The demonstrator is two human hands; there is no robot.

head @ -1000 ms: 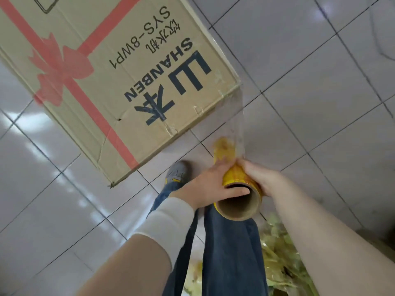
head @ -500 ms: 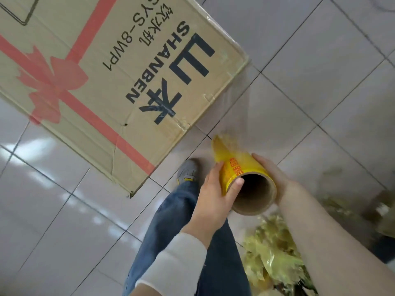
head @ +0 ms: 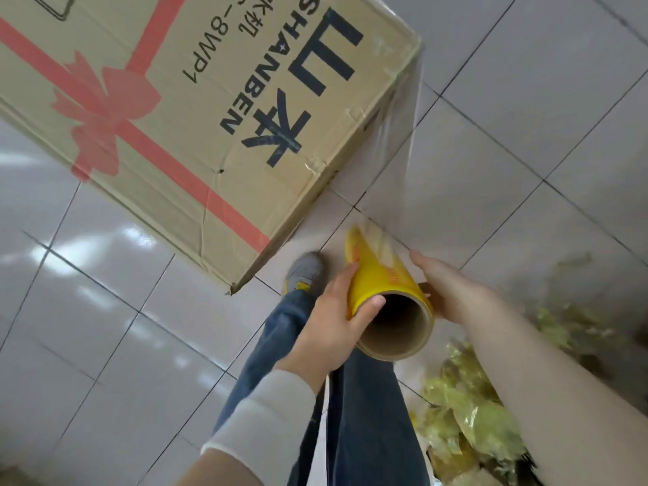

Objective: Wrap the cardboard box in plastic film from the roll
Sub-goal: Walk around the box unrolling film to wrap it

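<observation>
A large brown cardboard box [head: 196, 110] with a red printed ribbon and dark blue lettering stands on the tiled floor, filling the upper left. Below its right corner I hold a yellow roll of plastic film [head: 382, 292] with a brown cardboard core, its open end facing me. My left hand [head: 333, 320] grips the roll's left side, thumb on the rim. My right hand [head: 452, 292] holds its right side, fingers curled round behind. A clear sheet of film [head: 396, 163] stretches from the roll up to the box's right corner.
The floor is pale glossy tile [head: 526, 117] with dark grout lines. My legs in blue jeans [head: 368, 415] and a grey shoe [head: 305, 273] stand just under the roll. A heap of crumpled yellowish plastic [head: 484, 426] lies on the floor at the lower right.
The roll and both hands have moved right, away from the box's corner. More film is drawn out and now stretches taut from the box's right corner. The view has shifted.
</observation>
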